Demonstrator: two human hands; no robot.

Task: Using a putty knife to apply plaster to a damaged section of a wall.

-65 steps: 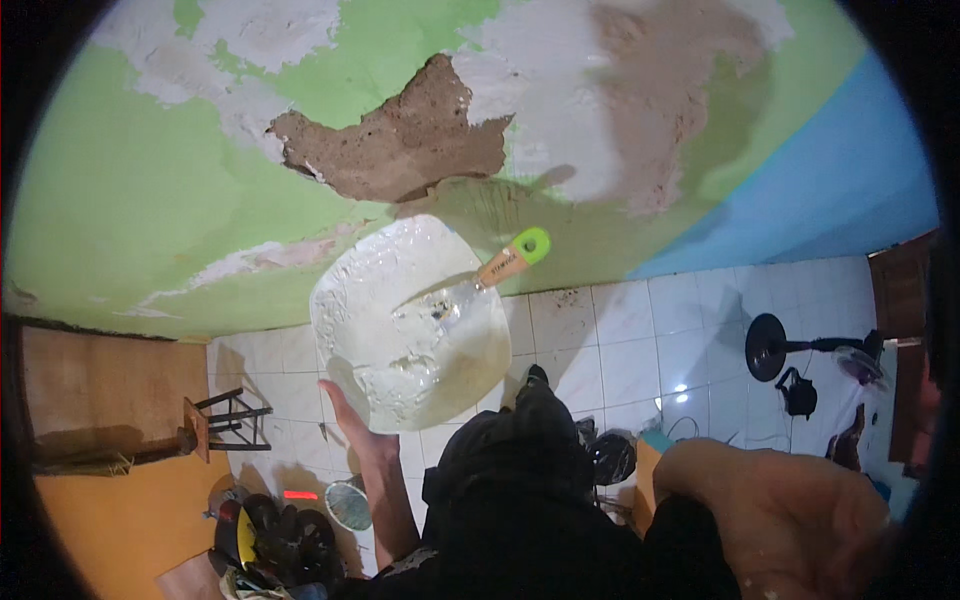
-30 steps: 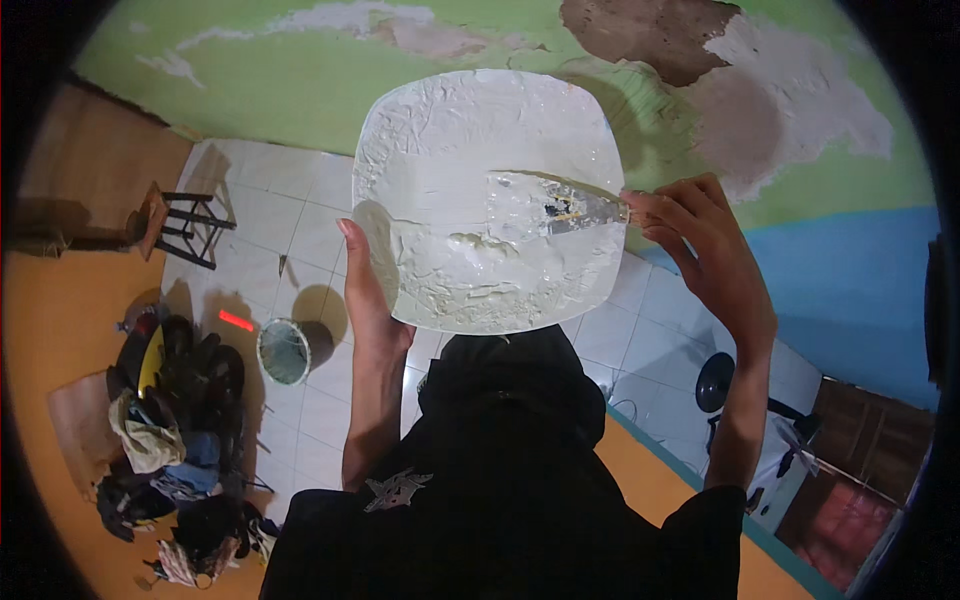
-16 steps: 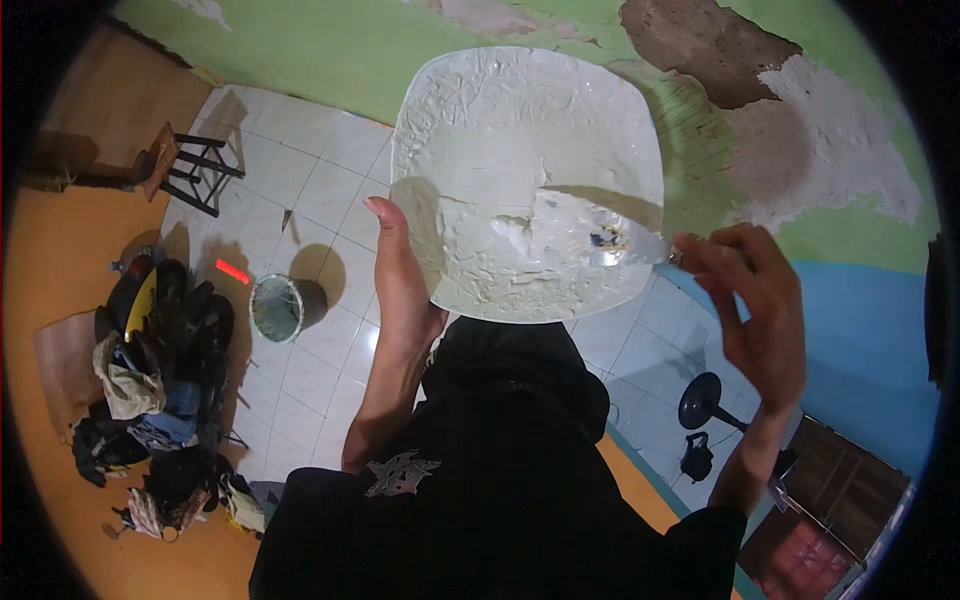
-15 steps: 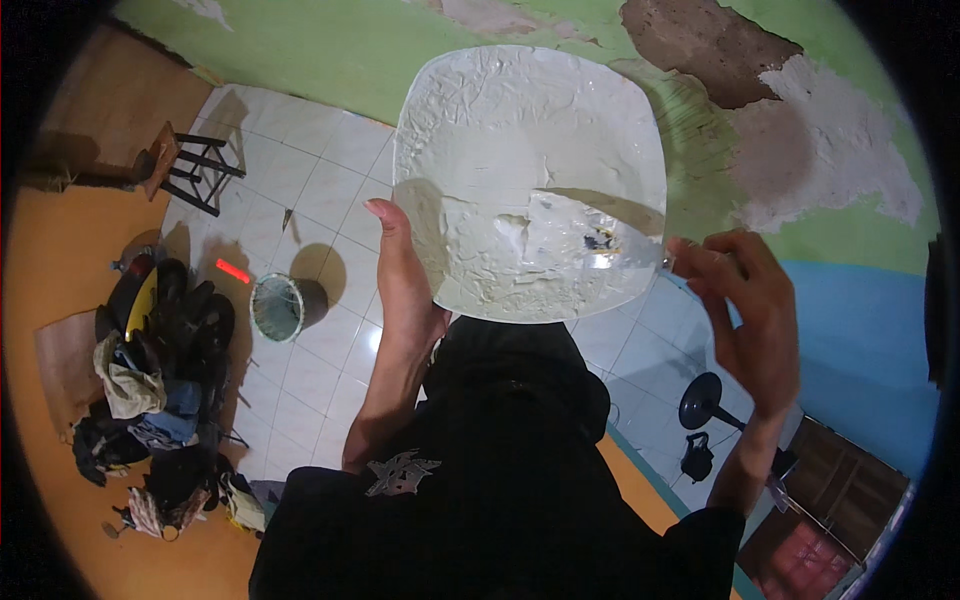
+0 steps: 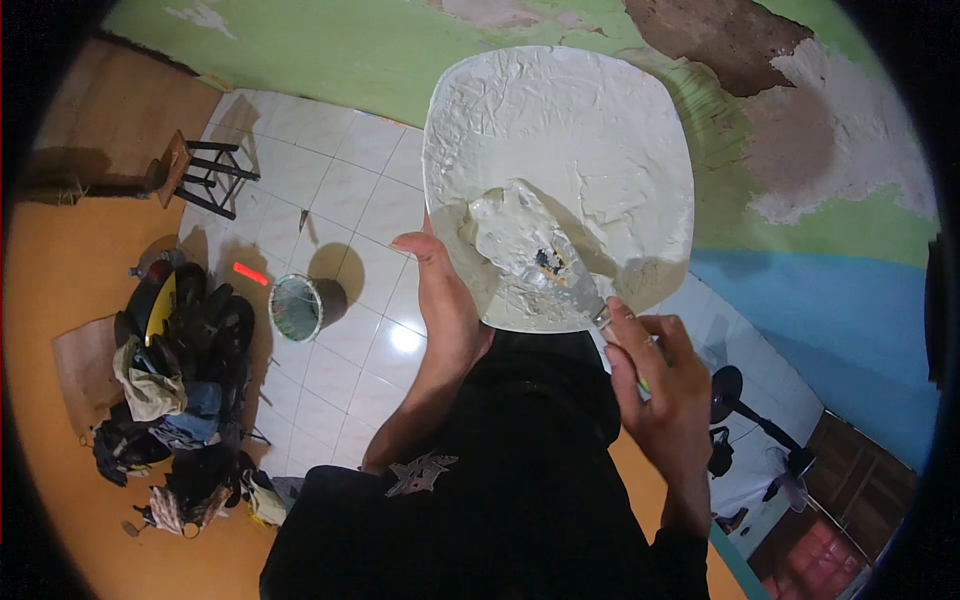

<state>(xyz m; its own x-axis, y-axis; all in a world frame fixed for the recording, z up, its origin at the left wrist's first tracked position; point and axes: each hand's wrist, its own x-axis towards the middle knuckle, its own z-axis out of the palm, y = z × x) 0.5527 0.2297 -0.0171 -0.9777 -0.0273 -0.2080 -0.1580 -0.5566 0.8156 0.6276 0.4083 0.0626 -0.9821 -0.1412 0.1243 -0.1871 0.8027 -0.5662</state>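
Tiled floor (image 5: 330,200): bucket (image 5: 295,307); plaster-coated board (image 5: 560,170), trowel (image 5: 525,240) on it.

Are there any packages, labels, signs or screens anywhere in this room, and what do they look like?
No packages, signs or screens show.
Emblem: a small pale angular print on the person's black shirt, near the left arm; its detail is too small to tell.
Red strip: a short bright bar on the white tiled floor beside the round bucket; what it is cannot be told.
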